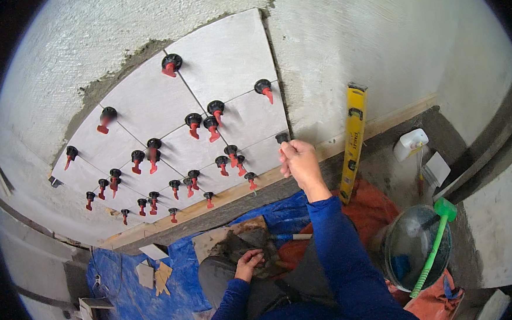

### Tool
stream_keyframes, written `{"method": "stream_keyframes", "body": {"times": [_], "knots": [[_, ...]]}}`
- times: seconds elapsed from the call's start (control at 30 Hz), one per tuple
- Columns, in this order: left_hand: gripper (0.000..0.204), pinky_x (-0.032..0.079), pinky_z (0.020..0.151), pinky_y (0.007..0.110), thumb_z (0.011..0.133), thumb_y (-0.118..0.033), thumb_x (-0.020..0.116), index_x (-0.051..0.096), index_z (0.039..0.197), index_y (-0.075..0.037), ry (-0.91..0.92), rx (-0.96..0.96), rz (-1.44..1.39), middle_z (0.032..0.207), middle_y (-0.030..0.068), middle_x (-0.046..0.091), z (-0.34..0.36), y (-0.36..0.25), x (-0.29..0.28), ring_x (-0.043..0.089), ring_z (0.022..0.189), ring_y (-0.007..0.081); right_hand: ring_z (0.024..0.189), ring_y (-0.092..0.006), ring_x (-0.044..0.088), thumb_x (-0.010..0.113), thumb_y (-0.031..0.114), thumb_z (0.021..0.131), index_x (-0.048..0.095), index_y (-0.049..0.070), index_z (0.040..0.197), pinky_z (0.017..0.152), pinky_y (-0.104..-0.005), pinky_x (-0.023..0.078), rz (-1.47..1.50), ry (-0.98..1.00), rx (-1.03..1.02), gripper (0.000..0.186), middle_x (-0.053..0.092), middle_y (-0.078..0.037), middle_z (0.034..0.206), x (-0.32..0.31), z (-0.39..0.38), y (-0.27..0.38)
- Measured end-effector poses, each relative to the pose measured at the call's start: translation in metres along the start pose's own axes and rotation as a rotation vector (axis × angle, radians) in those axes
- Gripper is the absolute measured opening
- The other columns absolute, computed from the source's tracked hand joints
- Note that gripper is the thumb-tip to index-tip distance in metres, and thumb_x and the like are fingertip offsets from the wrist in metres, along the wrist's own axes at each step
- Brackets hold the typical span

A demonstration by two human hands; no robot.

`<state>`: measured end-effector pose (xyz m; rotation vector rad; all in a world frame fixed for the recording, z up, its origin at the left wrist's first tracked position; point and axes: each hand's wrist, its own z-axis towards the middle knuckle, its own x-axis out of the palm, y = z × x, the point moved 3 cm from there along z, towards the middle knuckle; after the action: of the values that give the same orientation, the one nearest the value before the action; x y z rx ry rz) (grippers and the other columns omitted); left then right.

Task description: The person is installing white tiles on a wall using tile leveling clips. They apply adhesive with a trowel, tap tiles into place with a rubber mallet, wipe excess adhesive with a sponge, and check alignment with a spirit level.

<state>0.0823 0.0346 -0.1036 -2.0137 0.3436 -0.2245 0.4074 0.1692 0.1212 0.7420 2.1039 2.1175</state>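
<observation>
Grey tiles [226,56] cover part of a rough plastered wall, with several red-and-black levelling clips [194,124] set in their joints. My right hand [298,161] reaches up to the tiles' lower right edge, its fingers closed on a black clip cap [282,138]. My left hand [248,265] rests low on a mortar-covered board [237,243] lying on my lap. It looks loosely curled, and whether it holds anything is unclear. Both arms wear blue sleeves.
A yellow spirit level [353,142] leans on the wall to the right. A wooden batten [223,198] runs under the tiles. A bucket [416,247] with a green-handled mallet [434,246], a white jug [410,143], a blue tarp [159,295] and an orange cloth [370,206] lie below.
</observation>
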Motion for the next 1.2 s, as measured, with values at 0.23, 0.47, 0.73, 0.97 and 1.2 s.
{"method": "stream_keyframes", "body": {"times": [0.23, 0.47, 0.73, 0.97, 1.2], "knots": [[0.037, 0.052, 0.089, 0.034, 0.097, -0.026, 0.071, 0.068, 0.126, -0.003, 0.003, -0.003, -0.043, 0.114, 0.0074, 0.072, -0.002, 0.005, -0.009, 0.068, 0.101, 0.0179, 0.044, -0.0095, 0.050, 0.062, 0.018, 0.102, 0.063, 0.003, 0.081, 0.038, -0.0272, 0.035, -0.011, 0.027, 0.040, 0.026, 0.057, 0.000, 0.063, -0.003, 0.005, 0.008], [0.032, 0.053, 0.087, 0.034, 0.098, -0.026, 0.071, 0.072, 0.122, -0.004, -0.056, 0.011, 0.084, 0.112, 0.0048, 0.072, -0.003, -0.036, 0.012, 0.066, 0.101, 0.0157, 0.050, -0.0133, 0.059, 0.061, 0.020, 0.104, 0.064, 0.000, 0.093, 0.044, -0.0277, 0.046, 0.035, 0.024, 0.050, 0.022, 0.065, -0.006, 0.075, -0.009, 0.004, 0.002], [0.022, 0.056, 0.082, 0.040, 0.087, -0.005, 0.071, 0.070, 0.108, -0.002, -0.160, 1.195, 0.981, 0.105, 0.0151, 0.068, -0.004, -0.282, 0.115, 0.067, 0.095, 0.0337, 0.053, -0.0140, 0.060, 0.061, 0.018, 0.104, 0.063, 0.000, 0.091, 0.046, -0.0294, 0.048, 0.154, -0.064, -0.047, 0.023, 0.065, -0.006, 0.074, 0.004, -0.001, -0.015], [0.041, 0.059, 0.078, 0.035, 0.084, -0.014, 0.061, 0.067, 0.124, -0.005, -0.065, 1.482, 2.032, 0.131, 0.0078, 0.059, 0.048, -0.414, 0.174, 0.063, 0.104, 0.0211, 0.046, -0.0161, 0.060, 0.060, 0.017, 0.103, 0.064, -0.002, 0.086, 0.040, -0.0309, 0.044, 0.172, -0.057, -0.057, 0.026, 0.063, -0.008, 0.064, 0.006, -0.003, -0.008], [0.042, 0.060, 0.076, 0.034, 0.085, -0.014, 0.063, 0.066, 0.126, -0.005, -0.021, 1.474, 2.314, 0.133, 0.0087, 0.060, 0.078, -0.431, 0.181, 0.064, 0.108, 0.0220, 0.044, -0.0162, 0.060, 0.061, 0.015, 0.100, 0.064, -0.003, 0.083, 0.042, -0.0350, 0.046, 0.075, -0.119, -0.196, 0.026, 0.064, -0.008, 0.062, 0.005, 0.005, -0.010]]}}
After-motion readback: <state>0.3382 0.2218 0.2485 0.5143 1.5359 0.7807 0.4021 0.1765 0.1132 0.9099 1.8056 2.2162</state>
